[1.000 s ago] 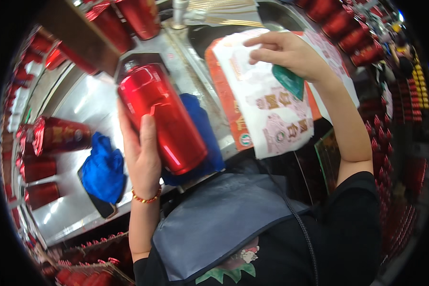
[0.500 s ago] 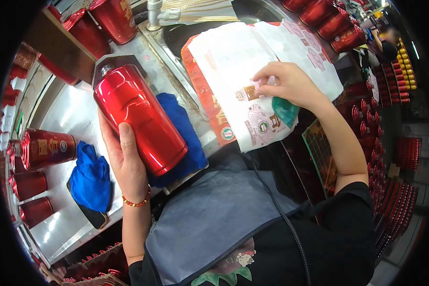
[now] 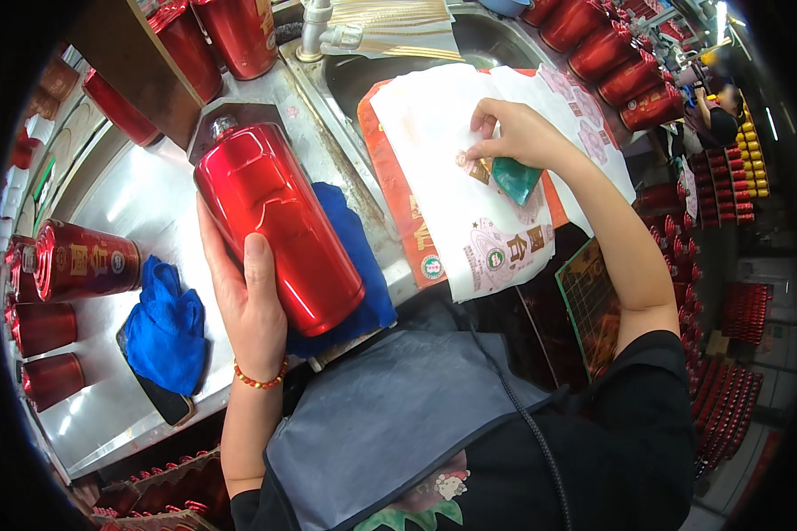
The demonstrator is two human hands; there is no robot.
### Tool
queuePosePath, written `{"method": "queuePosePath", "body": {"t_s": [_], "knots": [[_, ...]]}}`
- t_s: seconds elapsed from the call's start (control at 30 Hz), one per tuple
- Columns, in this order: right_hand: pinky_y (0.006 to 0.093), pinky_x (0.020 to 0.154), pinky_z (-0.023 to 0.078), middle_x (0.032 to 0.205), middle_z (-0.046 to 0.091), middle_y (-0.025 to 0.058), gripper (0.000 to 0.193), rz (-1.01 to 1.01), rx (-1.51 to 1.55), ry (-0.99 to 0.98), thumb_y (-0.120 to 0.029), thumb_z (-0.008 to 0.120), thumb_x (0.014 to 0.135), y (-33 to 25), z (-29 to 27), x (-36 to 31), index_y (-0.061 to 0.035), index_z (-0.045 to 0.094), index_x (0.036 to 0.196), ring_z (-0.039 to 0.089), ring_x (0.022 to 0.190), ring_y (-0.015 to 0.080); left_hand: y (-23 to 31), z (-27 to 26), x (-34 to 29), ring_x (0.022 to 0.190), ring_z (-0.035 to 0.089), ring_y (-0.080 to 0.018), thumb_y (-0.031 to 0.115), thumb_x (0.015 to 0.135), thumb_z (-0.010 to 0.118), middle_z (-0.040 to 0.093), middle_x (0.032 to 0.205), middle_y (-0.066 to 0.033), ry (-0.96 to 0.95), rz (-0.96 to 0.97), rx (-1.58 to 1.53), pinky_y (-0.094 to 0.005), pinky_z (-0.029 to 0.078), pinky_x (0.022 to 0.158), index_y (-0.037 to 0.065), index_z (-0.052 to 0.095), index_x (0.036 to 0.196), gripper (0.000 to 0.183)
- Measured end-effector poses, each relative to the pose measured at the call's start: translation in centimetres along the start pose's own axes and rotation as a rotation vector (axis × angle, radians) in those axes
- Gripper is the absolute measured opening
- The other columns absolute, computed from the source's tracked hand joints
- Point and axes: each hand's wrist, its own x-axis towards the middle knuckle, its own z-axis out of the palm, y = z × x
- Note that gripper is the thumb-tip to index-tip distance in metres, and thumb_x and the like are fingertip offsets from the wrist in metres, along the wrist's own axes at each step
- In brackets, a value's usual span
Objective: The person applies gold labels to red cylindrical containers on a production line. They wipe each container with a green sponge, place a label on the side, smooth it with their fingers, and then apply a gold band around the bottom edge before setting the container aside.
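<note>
Steel counter [image 3: 142, 203] runs under everything here, with the sink [image 3: 434, 62] up ahead. Across the sink lies a big sheet of white label paper [image 3: 469, 195]. My left hand [image 3: 248, 310] is wrapped around a shiny red bottle [image 3: 274, 226], fingers curled behind it and thumb flat on the front, tipped back over a blue cloth [image 3: 354, 265]. My right hand [image 3: 518, 133] presses down on the paper, pinching a small gold sticker [image 3: 478, 168], a green sponge [image 3: 514, 180] tucked under the palm.

crumpled blue cloth [image 3: 166, 329] lying on steel counter [image 3: 142, 203]; labelled red bottles [image 3: 84, 261] at left; tap [image 3: 314, 26] above sink [image 3: 416, 66].
</note>
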Motion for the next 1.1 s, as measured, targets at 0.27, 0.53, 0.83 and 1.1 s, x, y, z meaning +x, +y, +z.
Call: {"method": "queuePosePath", "body": {"t_s": [0.27,0.53,0.83,1.1], "knots": [[0.0307,0.07,0.05,0.085,0.069,0.0075,0.041,0.05,0.092,-0.164,-0.023,0.087,0.076,-1.2,-1.3,0.4,0.0005,0.064,0.1,0.064,0.077,0.0161,-0.2,-0.2,0.0,0.145,0.036,-0.0234,0.027,0.106,0.055,0.033,0.16,-0.0162,-0.009,-0.004,-0.015,-0.0361,0.026,0.12,-0.001,0.019,0.16,0.071],[0.0307,0.07,0.049,0.083,0.068,0.0065,0.033,0.014,0.098,-0.306,-0.019,0.078,0.083,-0.9,-1.8,0.2,0.0008,0.065,0.106,0.063,0.076,0.0158,0.1,-0.1,0.0,0.143,0.038,-0.0231,0.028,0.106,0.055,0.035,0.159,-0.0155,-0.007,-0.013,-0.003,-0.0358,0.028,0.119,-0.001,0.02,0.16,0.071],[0.03,0.078,0.049,0.09,0.07,0.0079,0.021,-0.044,-0.076,-0.351,-0.019,0.075,0.085,-2.1,-4.3,-0.9,-0.0008,0.075,0.095,0.064,0.084,0.0167,0.0,-0.1,0.0,0.143,0.039,-0.0237,0.028,0.106,0.055,0.036,0.158,-0.0158,0.006,-0.014,-0.012,-0.0362,0.028,0.119,0.0,0.02,0.16,0.07],[0.025,0.084,0.051,0.094,0.073,0.0058,0.014,-0.097,0.472,-0.12,-0.011,0.073,0.09,1.0,-9.5,2.0,0.0028,0.075,0.094,0.067,0.09,0.0116,0.4,-0.1,0.0,0.144,0.038,-0.0244,0.026,0.105,0.054,0.035,0.159,-0.0161,0.013,-0.012,0.068,-0.0368,0.027,0.119,-0.001,0.019,0.161,0.071]]}}
